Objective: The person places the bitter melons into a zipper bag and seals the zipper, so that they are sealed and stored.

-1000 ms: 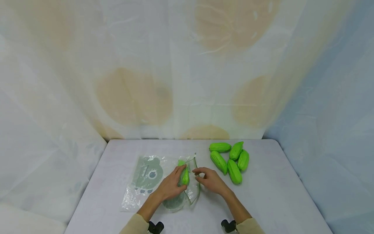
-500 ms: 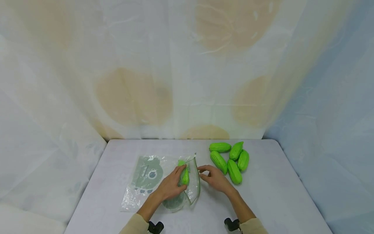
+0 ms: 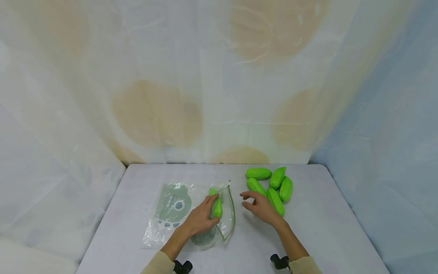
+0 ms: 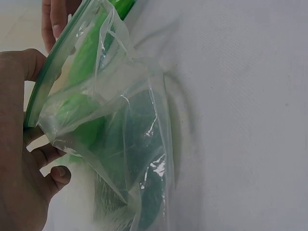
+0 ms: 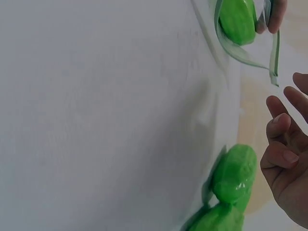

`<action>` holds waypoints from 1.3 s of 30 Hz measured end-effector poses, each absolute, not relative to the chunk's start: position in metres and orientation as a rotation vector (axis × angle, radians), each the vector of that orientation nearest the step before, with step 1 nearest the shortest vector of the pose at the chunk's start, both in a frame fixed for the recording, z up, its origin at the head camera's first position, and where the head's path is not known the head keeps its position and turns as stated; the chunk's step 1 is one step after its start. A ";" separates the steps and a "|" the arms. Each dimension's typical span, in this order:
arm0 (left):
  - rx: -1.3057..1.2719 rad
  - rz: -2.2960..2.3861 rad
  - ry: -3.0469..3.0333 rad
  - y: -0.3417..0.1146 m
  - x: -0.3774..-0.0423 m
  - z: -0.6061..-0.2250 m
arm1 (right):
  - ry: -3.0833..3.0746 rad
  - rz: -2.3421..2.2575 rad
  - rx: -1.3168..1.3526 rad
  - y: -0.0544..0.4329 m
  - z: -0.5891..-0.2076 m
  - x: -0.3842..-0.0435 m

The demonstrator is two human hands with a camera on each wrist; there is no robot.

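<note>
My left hand [image 3: 201,219] pinches the green-edged mouth of a clear zip bag [image 4: 144,115], thumb on one side of the rim and fingers on the other. The mouth gapes toward the right. Inside lies a ridged green gourd [image 3: 218,208], partly covered by the left fingers in the head view. To the right of the mouth, my right hand [image 3: 260,207] hovers over the table with loosely bent fingers and nothing in them. It is apart from the bag and overlaps the nearest loose gourds [image 3: 275,201] in the head view.
Several more green gourds [image 3: 258,173] lie in a cluster at the back right of the white table [image 3: 325,236]. Clear plastic with a green cartoon print [image 3: 174,203] stretches flat to the left of the hands. Patterned curtains [image 3: 219,95] enclose the table's back and sides.
My right hand has drawn away from the bag's mouth, moving right toward the cluster of gourds. The left hand and the bag have stayed in place.
</note>
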State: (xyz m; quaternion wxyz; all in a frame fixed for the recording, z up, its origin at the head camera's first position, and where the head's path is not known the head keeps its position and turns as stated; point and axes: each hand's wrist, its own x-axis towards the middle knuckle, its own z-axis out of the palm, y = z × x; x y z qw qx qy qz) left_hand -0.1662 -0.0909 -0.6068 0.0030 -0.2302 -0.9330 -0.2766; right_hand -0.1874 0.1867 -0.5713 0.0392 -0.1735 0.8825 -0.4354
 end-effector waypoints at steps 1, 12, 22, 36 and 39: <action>-0.725 -0.868 -2.923 -0.091 -0.166 -0.607 | 2.709 -1.328 -0.515 0.190 -0.570 -0.187; -0.745 -0.830 -2.900 -0.090 -0.168 -0.610 | 2.765 -1.271 -0.414 0.224 -0.567 -0.190; -0.740 -0.843 -2.904 -0.091 -0.167 -0.610 | 2.813 -1.284 -0.418 0.248 -0.565 -0.186; -0.735 -0.853 -2.906 -0.091 -0.167 -0.609 | 2.895 -1.211 -0.314 0.277 -0.572 -0.182; -0.731 -0.857 -2.913 -0.091 -0.167 -0.609 | 2.895 -1.214 -0.284 0.283 -0.574 -0.182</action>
